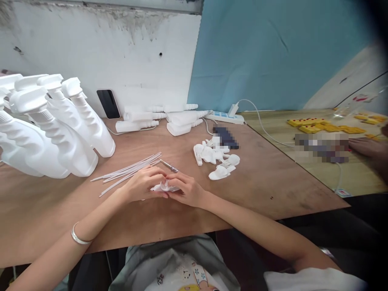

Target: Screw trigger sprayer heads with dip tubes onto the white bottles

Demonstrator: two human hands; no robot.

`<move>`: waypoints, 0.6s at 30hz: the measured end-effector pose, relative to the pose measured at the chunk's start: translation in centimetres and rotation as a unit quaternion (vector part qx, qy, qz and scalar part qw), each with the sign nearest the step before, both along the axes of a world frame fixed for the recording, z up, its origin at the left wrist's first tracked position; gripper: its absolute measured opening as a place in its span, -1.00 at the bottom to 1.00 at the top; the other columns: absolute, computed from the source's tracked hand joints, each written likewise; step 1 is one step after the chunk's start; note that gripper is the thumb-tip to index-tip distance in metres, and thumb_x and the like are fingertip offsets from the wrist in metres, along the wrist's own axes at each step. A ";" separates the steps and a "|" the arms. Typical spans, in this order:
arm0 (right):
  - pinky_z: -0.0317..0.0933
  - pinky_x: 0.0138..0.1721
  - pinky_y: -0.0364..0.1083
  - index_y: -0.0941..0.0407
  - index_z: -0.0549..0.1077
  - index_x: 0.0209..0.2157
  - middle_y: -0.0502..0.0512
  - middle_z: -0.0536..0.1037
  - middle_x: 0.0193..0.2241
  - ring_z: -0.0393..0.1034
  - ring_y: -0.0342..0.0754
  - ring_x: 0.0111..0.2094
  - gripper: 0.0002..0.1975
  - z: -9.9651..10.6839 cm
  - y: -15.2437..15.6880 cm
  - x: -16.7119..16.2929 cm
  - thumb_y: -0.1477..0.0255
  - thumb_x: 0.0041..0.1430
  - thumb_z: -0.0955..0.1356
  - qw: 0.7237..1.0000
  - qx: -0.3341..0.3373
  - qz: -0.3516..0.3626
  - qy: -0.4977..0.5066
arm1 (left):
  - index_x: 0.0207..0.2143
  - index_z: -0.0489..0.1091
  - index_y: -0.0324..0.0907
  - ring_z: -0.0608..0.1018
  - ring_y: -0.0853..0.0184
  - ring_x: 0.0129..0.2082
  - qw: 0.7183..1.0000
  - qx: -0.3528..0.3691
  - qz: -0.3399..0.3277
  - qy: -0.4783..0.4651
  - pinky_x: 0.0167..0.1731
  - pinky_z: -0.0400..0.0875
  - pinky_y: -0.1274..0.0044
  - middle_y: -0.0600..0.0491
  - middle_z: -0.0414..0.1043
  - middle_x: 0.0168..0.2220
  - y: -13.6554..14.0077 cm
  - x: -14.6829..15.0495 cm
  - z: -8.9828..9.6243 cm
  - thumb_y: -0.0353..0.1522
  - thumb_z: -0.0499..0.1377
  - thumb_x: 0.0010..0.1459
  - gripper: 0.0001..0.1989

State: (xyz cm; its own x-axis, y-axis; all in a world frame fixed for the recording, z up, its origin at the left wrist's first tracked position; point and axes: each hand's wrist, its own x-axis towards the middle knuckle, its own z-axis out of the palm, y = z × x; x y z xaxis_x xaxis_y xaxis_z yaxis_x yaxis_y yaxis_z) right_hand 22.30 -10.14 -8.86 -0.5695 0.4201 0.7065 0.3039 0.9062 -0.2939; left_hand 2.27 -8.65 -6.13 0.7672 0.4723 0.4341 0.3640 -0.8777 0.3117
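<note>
Near the table's front edge, my left hand (pixel 146 182) and my right hand (pixel 188 190) meet around a small white plastic spray-head part (pixel 165 186). Fingers of both hands are closed on it and cover much of its shape. Just beyond my fingertips lies a slim metal screwdriver-like tool (pixel 169 165). Several thin white tubes (pixel 127 171) lie in a loose bundle behind my left hand. To the right of my hands is a group of loose white spray-head parts (pixel 212 153), with another white spray-head part (pixel 220 172) at its near side.
Several white spray bottles (pixel 75 133) stand at the left, with more white bottles (pixel 182 119) lying at the back. A phone (pixel 108 104) leans on the wall. A power strip (pixel 226 117) sits behind. At right, another person's hand (pixel 368 146) is near yellow pieces (pixel 312 126).
</note>
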 end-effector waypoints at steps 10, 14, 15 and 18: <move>0.33 -0.20 -0.12 0.13 0.35 -0.29 0.18 0.46 -0.23 0.39 -0.10 -0.20 -0.88 -0.2 0.5 0.5 0.44 0.09 0.33 0.999 0.034 0.029 -0.024 | -0.30 0.39 -0.16 0.48 0.32 -0.26 0.999 0.050 -0.005 -0.008 -0.26 0.32 0.48 -0.04 0.46 -0.21 -0.6 -0.4 -0.2 -0.36 0.10 0.14 -0.89; 0.33 -0.19 -0.13 0.13 0.33 -0.28 0.18 0.47 -0.21 0.40 -0.10 -0.20 -0.88 -0.1 0.7 0.8 0.44 0.10 0.32 0.998 0.041 0.044 -0.022 | -0.34 0.37 -0.17 0.50 0.33 -0.26 0.998 0.059 0.000 -0.018 -0.24 0.32 0.49 -0.02 0.47 -0.20 -0.6 -0.3 -0.6 -0.33 0.14 0.10 -0.90; 0.33 -0.20 -0.13 0.13 0.33 -0.28 0.18 0.48 -0.22 0.40 -0.10 -0.20 -0.88 0.0 0.7 0.8 0.44 0.10 0.32 0.998 0.039 0.044 -0.022 | -0.34 0.36 -0.18 0.50 0.33 -0.25 0.998 0.062 0.003 -0.016 -0.24 0.32 0.49 -0.02 0.47 -0.20 -0.6 -0.3 -0.7 -0.32 0.15 0.10 -0.89; 0.33 -0.20 -0.13 0.13 0.33 -0.28 0.17 0.49 -0.22 0.41 -0.10 -0.22 -0.88 0.2 0.6 0.8 0.44 0.11 0.32 0.998 0.032 0.046 -0.027 | -0.31 0.36 -0.17 0.50 0.32 -0.24 0.998 0.069 0.005 -0.005 -0.23 0.32 0.48 -0.02 0.47 -0.18 -0.7 -0.4 -0.6 -0.32 0.15 0.10 -0.88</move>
